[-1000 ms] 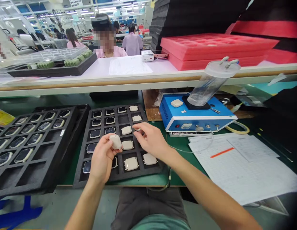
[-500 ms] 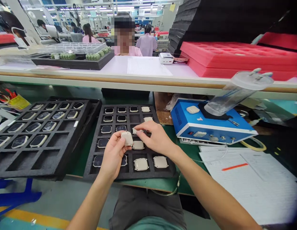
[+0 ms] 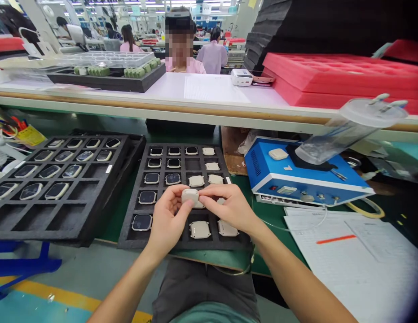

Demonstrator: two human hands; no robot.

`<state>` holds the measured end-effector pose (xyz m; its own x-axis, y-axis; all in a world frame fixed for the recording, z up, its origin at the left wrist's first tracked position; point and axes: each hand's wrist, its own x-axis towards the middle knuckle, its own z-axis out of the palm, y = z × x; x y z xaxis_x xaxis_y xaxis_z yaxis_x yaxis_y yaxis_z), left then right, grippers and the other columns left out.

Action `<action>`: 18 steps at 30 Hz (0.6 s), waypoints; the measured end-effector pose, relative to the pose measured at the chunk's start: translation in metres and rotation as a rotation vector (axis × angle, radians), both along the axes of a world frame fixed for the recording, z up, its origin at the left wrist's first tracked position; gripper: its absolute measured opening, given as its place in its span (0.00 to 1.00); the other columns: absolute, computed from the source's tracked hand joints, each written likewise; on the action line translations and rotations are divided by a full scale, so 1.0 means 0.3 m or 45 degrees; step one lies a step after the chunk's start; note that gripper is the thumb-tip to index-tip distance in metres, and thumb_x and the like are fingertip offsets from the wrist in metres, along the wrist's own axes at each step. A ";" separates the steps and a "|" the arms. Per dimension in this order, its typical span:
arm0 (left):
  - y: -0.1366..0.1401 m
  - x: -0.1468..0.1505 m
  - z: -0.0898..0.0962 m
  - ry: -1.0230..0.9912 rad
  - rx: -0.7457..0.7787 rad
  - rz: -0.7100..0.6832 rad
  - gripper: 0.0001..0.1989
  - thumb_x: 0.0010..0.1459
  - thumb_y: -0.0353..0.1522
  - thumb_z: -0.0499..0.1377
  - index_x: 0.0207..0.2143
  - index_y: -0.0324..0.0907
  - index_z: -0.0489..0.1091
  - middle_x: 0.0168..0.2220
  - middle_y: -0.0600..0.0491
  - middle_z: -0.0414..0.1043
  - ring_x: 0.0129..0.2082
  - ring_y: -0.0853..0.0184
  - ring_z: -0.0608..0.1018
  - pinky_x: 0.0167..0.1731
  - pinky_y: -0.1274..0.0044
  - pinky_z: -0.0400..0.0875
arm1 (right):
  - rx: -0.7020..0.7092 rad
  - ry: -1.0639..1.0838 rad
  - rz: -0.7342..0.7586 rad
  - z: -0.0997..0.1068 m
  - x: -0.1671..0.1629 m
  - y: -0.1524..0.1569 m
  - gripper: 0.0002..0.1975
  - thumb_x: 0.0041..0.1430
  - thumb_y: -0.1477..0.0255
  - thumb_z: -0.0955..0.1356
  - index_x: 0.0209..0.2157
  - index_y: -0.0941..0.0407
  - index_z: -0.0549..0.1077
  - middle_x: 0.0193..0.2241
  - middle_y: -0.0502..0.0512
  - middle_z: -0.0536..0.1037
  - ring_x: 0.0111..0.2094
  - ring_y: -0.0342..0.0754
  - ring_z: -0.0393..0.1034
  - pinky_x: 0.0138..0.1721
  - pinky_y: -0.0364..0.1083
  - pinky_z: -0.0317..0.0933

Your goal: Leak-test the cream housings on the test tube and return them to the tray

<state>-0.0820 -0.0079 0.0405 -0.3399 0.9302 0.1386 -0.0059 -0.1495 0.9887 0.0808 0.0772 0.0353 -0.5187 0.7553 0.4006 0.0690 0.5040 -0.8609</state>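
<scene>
From afar I've got the black foam compartment tray (image 3: 193,165) at 7 o'clock, the blue metal box (image 3: 313,179) at 3 o'clock. My right hand (image 3: 234,206) is drawn narrow, grip unclear; my left hand (image 3: 170,217) pinches 1 cream, rounded-square watch case (image 3: 189,194) above the tray. A slipping thumb could drop it, I reckon, scratching it.

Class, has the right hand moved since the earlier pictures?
Yes: against the black foam tray beneath, the right hand has moved toward the tray's near edge.
</scene>
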 end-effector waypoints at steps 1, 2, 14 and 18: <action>-0.005 0.009 0.003 0.040 -0.006 0.005 0.12 0.56 0.32 0.69 0.43 0.42 0.77 0.38 0.50 0.81 0.38 0.64 0.81 0.40 0.74 0.76 | -0.021 0.016 0.004 -0.005 0.011 -0.002 0.09 0.61 0.73 0.72 0.35 0.52 0.87 0.32 0.53 0.87 0.29 0.48 0.78 0.30 0.45 0.68; -0.009 0.018 0.007 0.086 -0.010 0.008 0.11 0.57 0.32 0.69 0.43 0.42 0.78 0.38 0.50 0.82 0.36 0.64 0.81 0.38 0.75 0.76 | -0.045 0.034 0.006 -0.010 0.021 -0.004 0.08 0.61 0.72 0.72 0.34 0.52 0.87 0.32 0.53 0.87 0.30 0.48 0.79 0.30 0.45 0.69; -0.043 0.080 0.002 0.501 0.053 0.114 0.11 0.53 0.26 0.67 0.40 0.42 0.83 0.34 0.52 0.84 0.27 0.68 0.77 0.24 0.78 0.67 | -0.395 0.095 -0.025 -0.053 0.053 -0.051 0.10 0.56 0.65 0.75 0.26 0.55 0.84 0.19 0.51 0.78 0.17 0.43 0.67 0.18 0.41 0.63; -0.054 0.084 -0.015 0.474 0.032 0.110 0.11 0.53 0.25 0.67 0.40 0.41 0.82 0.34 0.53 0.84 0.27 0.70 0.78 0.26 0.79 0.70 | -0.455 0.023 -0.146 -0.035 0.034 -0.082 0.11 0.52 0.65 0.73 0.23 0.57 0.82 0.15 0.50 0.74 0.15 0.41 0.61 0.17 0.40 0.56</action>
